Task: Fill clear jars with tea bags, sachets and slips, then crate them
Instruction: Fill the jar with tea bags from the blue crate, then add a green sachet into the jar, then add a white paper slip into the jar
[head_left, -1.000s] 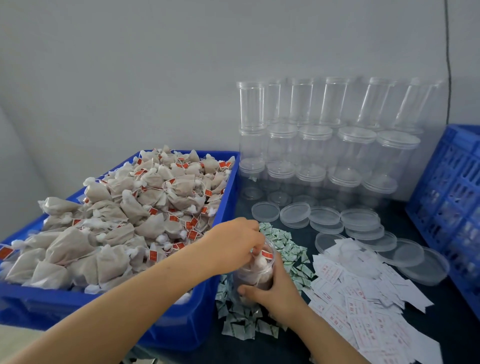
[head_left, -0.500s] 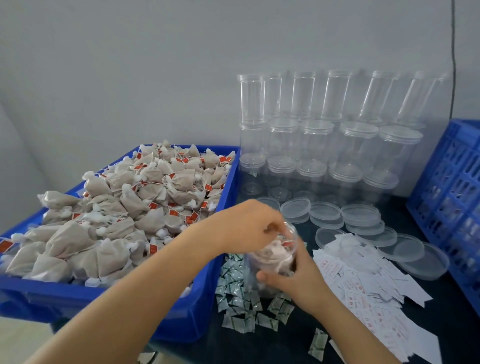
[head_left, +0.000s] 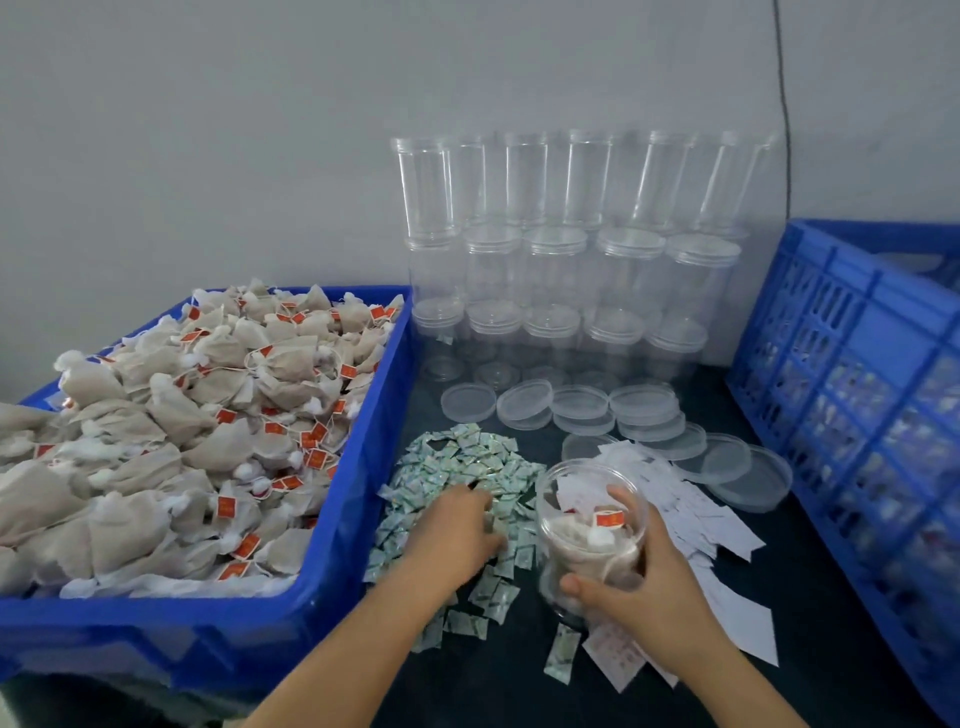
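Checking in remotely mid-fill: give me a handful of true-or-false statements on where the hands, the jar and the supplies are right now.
1. The right hand grips the open jar, which already has tea bags inside. True.
2. The left hand is inside the blue bin of tea bags. False: it rests on the pile of sachets beside that bin.
3. The held jar has its lid on. False: its mouth is open, and loose lids lie behind it on the table.
4. The white slips lie to the right of the sachets. True.
5. Empty clear jars are stacked against the wall. True.
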